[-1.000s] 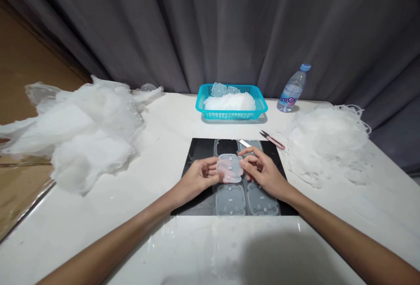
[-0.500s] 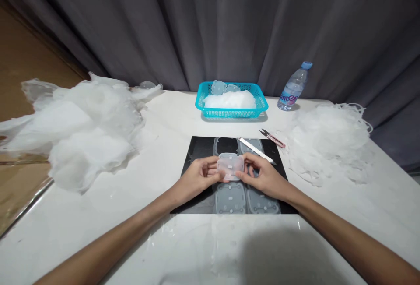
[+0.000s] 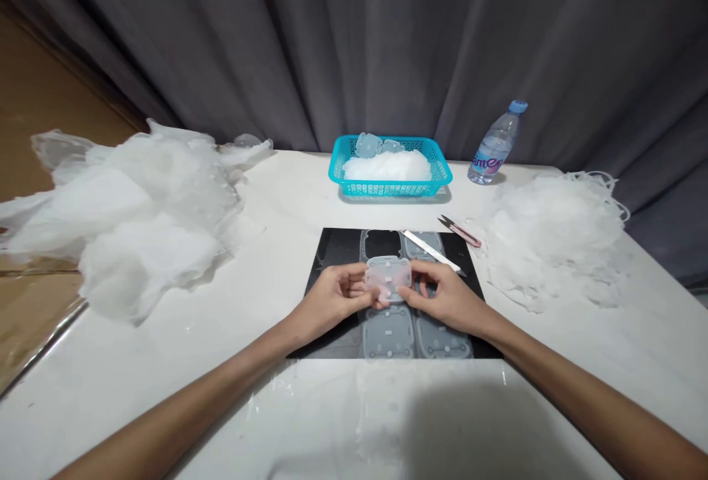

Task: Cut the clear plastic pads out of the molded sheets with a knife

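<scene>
A small translucent silicone pad (image 3: pixel 389 273) with rounded corners and small slots is held above a black mat (image 3: pixel 337 251). My left hand (image 3: pixel 346 294) pinches its left edge, fingers partly behind it. On the opposite edge, my right hand (image 3: pixel 436 294) closes thumb and fingers on the pad. Under the hands a translucent sheet of similar pad shapes (image 3: pixel 389 334) lies on the mat, with one opening at its upper left. A slim white-handled craft knife (image 3: pixel 431 248) rests across the sheet's upper right, just beyond my right hand.
Pink thread snips (image 3: pixel 460 231) lie right of the mat. Behind it stand a turquoise basket (image 3: pixel 390 189) holding white translucent pieces and a water bottle (image 3: pixel 494 148). White translucent sheets (image 3: pixel 149 214) are heaped at left, thin scraps (image 3: pixel 558 229) at right. A grey curtain hangs behind.
My right hand's fingers have come down from above the pad's right side and closed on that edge, uncovering more of the knife. My left hand keeps its hold.
</scene>
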{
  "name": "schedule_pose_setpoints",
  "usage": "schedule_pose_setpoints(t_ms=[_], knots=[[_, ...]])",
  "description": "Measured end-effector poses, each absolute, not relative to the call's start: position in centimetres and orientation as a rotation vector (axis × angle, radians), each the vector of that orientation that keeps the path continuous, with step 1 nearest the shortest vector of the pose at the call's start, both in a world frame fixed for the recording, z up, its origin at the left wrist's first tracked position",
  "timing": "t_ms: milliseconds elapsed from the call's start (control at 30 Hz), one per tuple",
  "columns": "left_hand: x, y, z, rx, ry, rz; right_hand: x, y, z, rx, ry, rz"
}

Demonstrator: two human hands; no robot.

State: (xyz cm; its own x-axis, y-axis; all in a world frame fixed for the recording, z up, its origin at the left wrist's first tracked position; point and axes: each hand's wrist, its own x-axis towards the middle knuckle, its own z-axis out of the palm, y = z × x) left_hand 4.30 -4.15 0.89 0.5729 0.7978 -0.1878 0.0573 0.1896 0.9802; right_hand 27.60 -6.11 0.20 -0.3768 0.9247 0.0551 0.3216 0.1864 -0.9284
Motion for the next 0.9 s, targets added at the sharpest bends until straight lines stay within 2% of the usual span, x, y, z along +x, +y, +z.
schedule_pose_setpoints(t_ms=[733, 900], knots=[[4.78, -4.36, 1.18, 1.319, 0.810, 0.641, 27.13, -6.53, 0.04, -1.143, -1.900, 0.987], [4.53, -3.75, 1.26, 1.331, 0.805, 0.625, 27.35, -6.26, 0.01, -1.159, -1.890, 1.089]])
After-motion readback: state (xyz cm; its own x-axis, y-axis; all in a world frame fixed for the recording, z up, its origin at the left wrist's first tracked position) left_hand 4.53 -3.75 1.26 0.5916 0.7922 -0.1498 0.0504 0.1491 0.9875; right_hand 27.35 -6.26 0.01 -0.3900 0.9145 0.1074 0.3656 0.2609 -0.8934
